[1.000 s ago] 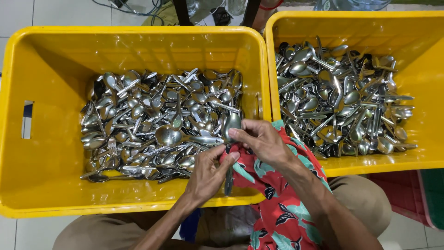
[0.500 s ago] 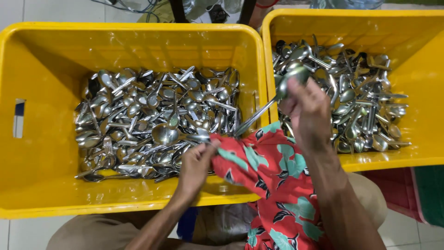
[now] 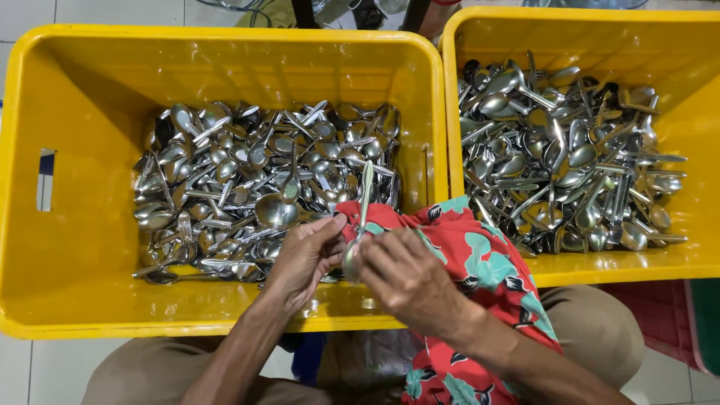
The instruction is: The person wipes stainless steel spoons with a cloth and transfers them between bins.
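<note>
Mid-wipe on one spoon (image 3: 358, 225), I'd say. My left hand (image 3: 304, 259) and right hand (image 3: 409, 279) are both closed round its bowel end — correction, bowl end — w/ the red floral cloth (image 3: 480, 262) bunched under and around it. Left fingers pinch the bowl from the left side, right fingers press on it through/over the cloth; handle sticks straight up away from me, over the near edge of the left yellow crate (image 3: 217, 60).

Landmark = left crate. Spoon sits just above its near-right corner, touching both hands, clear of the heap. Inside the crate: big tangled pile of steel spoons (image 3: 255, 187), filling the middle and right part; bare yellow floor on its left side. Right of the crate, touching wall to wall, a second yellow crate (image 3: 585, 30) w/ another heap of cutlery (image 3: 562, 157). Cloth drapes from the left crate's rim down over my right knee.

Next move, my guess: finish rubbing bowl + handle, then let go w/ one hand and pass the spoon off — needs a firm pinch on the handle so it doesn't slip out of the cloth.
</note>
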